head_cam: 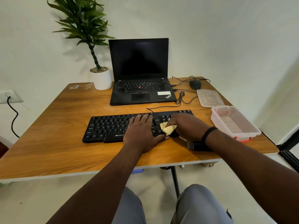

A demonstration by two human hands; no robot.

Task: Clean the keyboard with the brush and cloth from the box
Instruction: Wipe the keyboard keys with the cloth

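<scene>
- R hand [186,125] grips bunched yellow cloth [167,128], pressing it on keyboard [113,125] right of the main keys.
- L hand [140,131] flat, fingers straight, resting on mid keys to steady the board.
- Brush [199,145] lies on table [56,143] under R wrist, partly hidden.
- Box [234,122] open at R edge, lid [209,97] behind it.
- Risk: R forearm could nudge brush off the near edge; hard wiping may snag a keycap or shift the board twd the laptop [140,70] cable.
</scene>
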